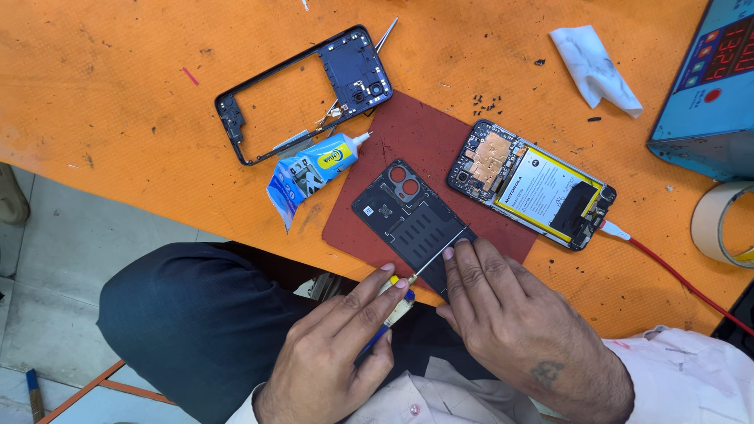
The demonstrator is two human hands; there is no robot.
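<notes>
Back cover end under right hand

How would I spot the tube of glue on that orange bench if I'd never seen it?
Start at the dark red mat in the middle of the orange bench. Just off its left edge, below the empty black phone frame, lies the glue tube. It is the only soft, crumpled thing there: blue and white with a yellow patch and a thin white nozzle pointing toward the mat.

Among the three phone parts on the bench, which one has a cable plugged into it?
The opened phone body with the yellow-edged battery, right of the red mat: a red cable enters its lower end. The empty frame and dark back cover have none.
</notes>
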